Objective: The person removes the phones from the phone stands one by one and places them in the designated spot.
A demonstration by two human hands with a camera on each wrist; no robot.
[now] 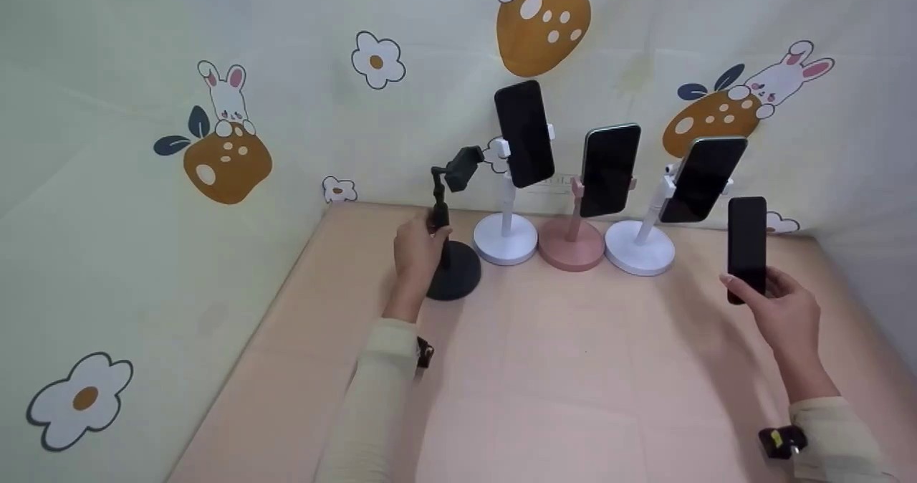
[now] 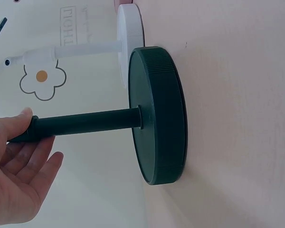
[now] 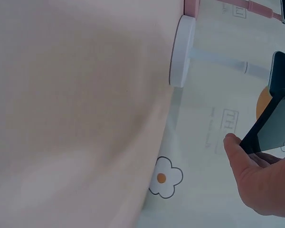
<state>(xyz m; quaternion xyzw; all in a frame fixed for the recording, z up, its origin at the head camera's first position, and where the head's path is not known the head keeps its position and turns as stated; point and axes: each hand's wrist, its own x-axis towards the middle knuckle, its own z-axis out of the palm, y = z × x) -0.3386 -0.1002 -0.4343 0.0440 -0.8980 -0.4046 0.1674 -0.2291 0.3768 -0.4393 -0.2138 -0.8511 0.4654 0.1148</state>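
My left hand (image 1: 418, 252) grips the upright post of a black phone stand (image 1: 458, 271), whose clamp (image 1: 464, 168) at the top is empty. In the left wrist view, thumb and fingers close round the post (image 2: 88, 122) above the round base (image 2: 168, 118), which sits on the table. On the right, my right hand (image 1: 788, 311) holds a black smartphone (image 1: 746, 243) upright by its lower end, raised above the table with the screen facing me. The right wrist view shows the thumb at the phone's (image 3: 270, 123) lower corner.
Beside the black stand, a white stand (image 1: 506, 239), a pink stand (image 1: 572, 244) and another white stand (image 1: 640, 248) form a row, each clamping a dark-screened phone. A patterned cloth wall (image 1: 286, 24) rises behind the pink-covered table (image 1: 544, 368).
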